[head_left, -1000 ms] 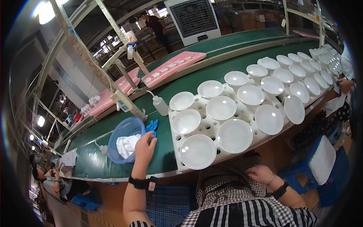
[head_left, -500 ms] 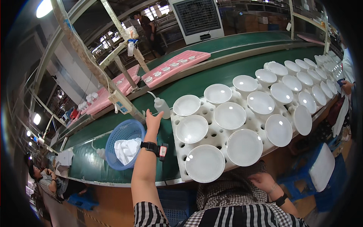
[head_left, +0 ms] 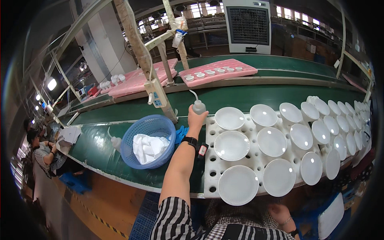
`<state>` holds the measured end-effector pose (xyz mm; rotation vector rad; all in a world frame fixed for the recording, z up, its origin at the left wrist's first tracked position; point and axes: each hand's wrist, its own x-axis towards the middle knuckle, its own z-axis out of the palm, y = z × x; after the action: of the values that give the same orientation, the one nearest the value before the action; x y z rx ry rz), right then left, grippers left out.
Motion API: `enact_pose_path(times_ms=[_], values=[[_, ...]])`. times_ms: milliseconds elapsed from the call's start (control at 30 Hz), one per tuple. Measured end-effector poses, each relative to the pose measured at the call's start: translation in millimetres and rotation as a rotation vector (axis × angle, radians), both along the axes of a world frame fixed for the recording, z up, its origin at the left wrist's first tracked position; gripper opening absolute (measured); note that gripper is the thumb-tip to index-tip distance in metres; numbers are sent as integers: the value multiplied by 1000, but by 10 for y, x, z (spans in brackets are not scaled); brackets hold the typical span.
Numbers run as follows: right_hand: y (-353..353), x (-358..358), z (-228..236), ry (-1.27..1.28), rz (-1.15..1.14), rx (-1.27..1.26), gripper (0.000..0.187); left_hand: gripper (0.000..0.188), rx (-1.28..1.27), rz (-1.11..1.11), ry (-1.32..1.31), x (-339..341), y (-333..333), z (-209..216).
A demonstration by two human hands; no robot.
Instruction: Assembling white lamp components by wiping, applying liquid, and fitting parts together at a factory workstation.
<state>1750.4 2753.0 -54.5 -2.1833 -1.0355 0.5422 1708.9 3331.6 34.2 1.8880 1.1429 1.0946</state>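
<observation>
My left hand (head_left: 196, 121) reaches forward over the green bench, its fingers wrapped round a translucent squeeze bottle (head_left: 199, 107) with a bent spout. The bottle is upright. Just to its right is a white board with holes (head_left: 211, 160), carrying rows of white ceramic bowls (head_left: 232, 145). My right hand (head_left: 281, 214) hangs low by my lap, below the board's front edge. Its fingers are loosely bent and partly in shadow, with nothing visible in them.
A blue plastic basket (head_left: 127, 150) holds white cloth (head_left: 149, 149). Blue gloves (head_left: 181, 134) lie beside it, and another squeeze bottle (head_left: 115, 141) stands to its left. A post with a socket box (head_left: 156, 94) rises behind. Pink trays (head_left: 220, 72) lie farther back. Someone sits far left (head_left: 46, 154).
My left hand has closed round the squeeze bottle, having been open beside it. The whole view has shifted, so the bench and bowls appear farther right. My right hand stays low.
</observation>
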Motion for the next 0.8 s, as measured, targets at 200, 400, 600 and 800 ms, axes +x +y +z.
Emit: enact_pose_path(times_ms=[200,400,600,800], values=[[107,-103,217,-39,62,-60,19,73,106,79,48,-107,-253,195],[345,-248,346,-161,243,-54,22,72,103,92,-95,-357,-624,440],[505,-441,343,-73,317,-48,25,68,-7,-149,-380,-825,-1012,626],[520,-510,352,-16,364,-100,27,68,-25,-245,-485,-1373,-1438,615]])
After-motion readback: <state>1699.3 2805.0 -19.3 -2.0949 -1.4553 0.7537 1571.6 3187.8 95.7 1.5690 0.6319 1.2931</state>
